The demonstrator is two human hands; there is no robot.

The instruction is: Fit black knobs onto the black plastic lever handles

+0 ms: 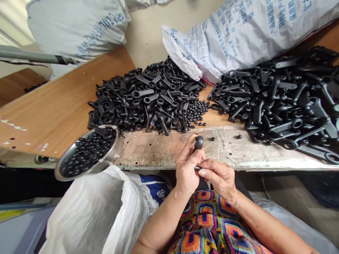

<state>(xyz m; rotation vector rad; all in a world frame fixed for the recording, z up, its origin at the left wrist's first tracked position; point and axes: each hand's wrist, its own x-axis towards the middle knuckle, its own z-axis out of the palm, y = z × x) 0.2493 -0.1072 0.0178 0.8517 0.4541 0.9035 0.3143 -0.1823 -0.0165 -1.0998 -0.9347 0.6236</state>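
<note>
Head view shows both hands meeting just below the near edge of the workbench (66, 106), over the person's patterned lap. Left hand (186, 167) is closed around a black lever part (198, 143), whose round end sticks up past the fingertips toward 12 o'clock; its long axis runs roughly 12 to 6, the lower end hidden inside the grip. Right hand (219, 176) sits at about 4 o'clock from that round end, fingers pinched at the part's lower end, touching the left hand; what it pinches is too small to tell. Left hand is the nearer one to the part's exposed head. A steel bowl (111, 155) of black balls lies at 9 o'clock, well apart.
</note>
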